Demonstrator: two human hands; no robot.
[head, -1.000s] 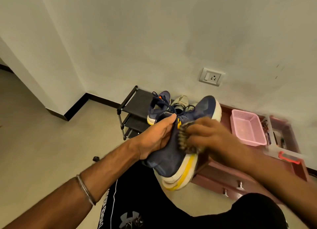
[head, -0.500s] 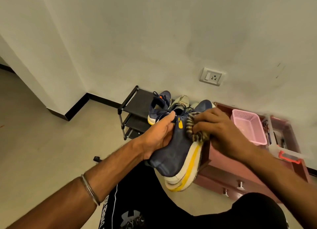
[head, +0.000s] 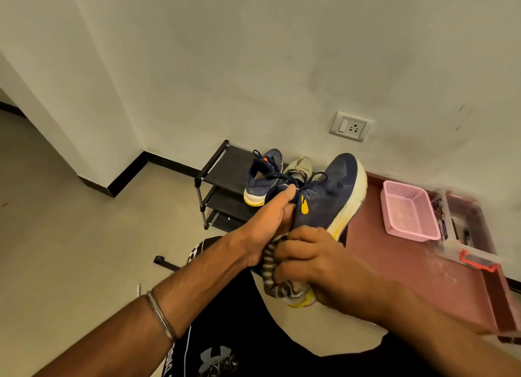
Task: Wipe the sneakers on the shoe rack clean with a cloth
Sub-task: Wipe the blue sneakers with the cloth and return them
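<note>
My left hand [head: 266,227] grips a navy sneaker [head: 329,199] with a white and yellow sole at its collar, toe pointing up and away. My right hand [head: 313,261] holds a bunched striped cloth [head: 272,272] pressed against the sneaker's heel end, which it mostly hides. The matching navy sneaker [head: 260,183] stands on the top shelf of the black shoe rack [head: 225,165] against the wall. A grey-beige shoe [head: 298,166] sits beside it, partly hidden behind the held sneaker.
A low maroon cabinet [head: 394,252] to the right carries a pink plastic basket [head: 408,210] and a clear box with an orange latch [head: 473,255]. A wall socket [head: 351,126] is above the rack. My knees in black shorts [head: 225,334] are below.
My right hand slid the cloth from the sneaker's upper side near the laces down to its heel. The sneaker's toe, covered by the hand a moment ago, now shows fully.
</note>
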